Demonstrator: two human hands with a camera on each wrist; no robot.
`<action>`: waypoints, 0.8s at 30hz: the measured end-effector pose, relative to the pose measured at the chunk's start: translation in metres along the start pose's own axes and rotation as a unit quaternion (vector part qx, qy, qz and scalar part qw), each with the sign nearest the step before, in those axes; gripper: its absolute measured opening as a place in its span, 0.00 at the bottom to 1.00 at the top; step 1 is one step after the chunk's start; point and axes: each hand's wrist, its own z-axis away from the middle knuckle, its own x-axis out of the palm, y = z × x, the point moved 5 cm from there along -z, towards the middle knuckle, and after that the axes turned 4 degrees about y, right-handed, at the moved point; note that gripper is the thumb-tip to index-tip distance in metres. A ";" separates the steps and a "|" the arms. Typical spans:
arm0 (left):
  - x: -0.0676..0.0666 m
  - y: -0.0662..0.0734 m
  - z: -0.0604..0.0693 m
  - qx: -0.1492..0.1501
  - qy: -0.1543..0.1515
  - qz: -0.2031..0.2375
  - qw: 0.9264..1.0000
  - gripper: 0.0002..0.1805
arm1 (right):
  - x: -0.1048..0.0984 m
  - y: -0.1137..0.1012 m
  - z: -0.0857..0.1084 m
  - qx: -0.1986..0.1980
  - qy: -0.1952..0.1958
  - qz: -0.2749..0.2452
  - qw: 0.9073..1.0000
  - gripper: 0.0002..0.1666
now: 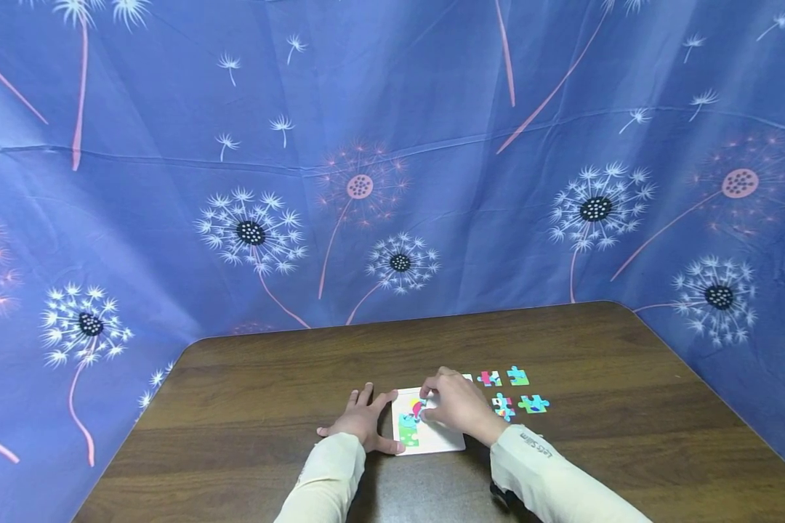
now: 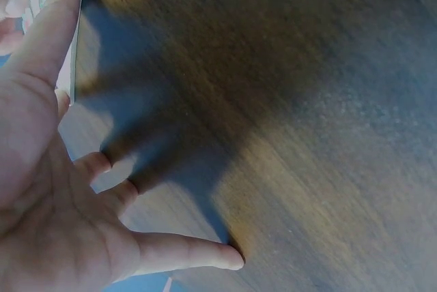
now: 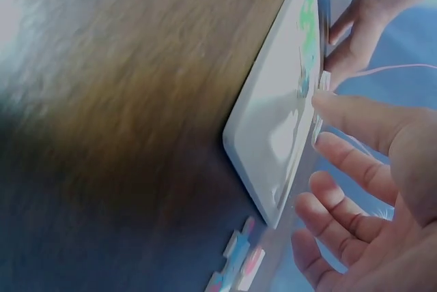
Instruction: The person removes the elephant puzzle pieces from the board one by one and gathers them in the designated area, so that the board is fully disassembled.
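A white puzzle board (image 1: 442, 440) lies on the table, with joined green and blue puzzle pieces (image 1: 408, 431) at its left side. My left hand (image 1: 358, 423) is spread flat at the board's left edge, its thumb on the near corner and forefinger at the far one. In the left wrist view its other fingers (image 2: 184, 252) touch the tabletop. Over the board, my right hand (image 1: 461, 405) pinches a puzzle piece (image 3: 325, 80) between thumb and forefinger, seen almost edge-on in the right wrist view. Its remaining fingers are loosely bent, and the piece's picture is mostly hidden.
Several loose pieces lie right of the board, among them a red and blue one (image 1: 488, 378), a blue and green one (image 1: 517, 375), and others nearer (image 1: 533, 404). The brown wooden table (image 1: 268, 385) meets a blue dandelion-print cloth (image 1: 471, 240) at its back and sides.
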 end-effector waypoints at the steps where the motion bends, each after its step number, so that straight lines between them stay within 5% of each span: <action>1: 0.000 0.000 0.000 0.000 0.000 0.000 1.000 0.48 | -0.001 0.000 0.001 -0.001 -0.001 -0.002 1.000 0.15; 24: 0.002 -0.003 -0.004 0.005 -0.003 0.004 1.000 0.48 | -0.030 0.018 0.022 -0.004 -0.022 0.004 1.000 0.14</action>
